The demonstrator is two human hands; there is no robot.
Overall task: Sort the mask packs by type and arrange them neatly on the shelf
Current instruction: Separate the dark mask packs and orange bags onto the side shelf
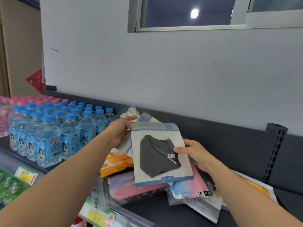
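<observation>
The single wide-angle head camera looks forward and slightly down along both forearms, close to the mask pack (157, 154) held by the left hand (118, 133) and right hand (195, 153) over the shelf (152, 210), with wall (164, 71) and window (188, 13) above.

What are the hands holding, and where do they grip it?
Both hold a black-mask pack: the right hand pinches its right edge, thumb on the front; the left hand grips its upper left corner.

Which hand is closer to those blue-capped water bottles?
Left. The left hand grips mask packs just right of the water bottles; the right hand pinches the black mask pack at its far edge, farther away.
</observation>
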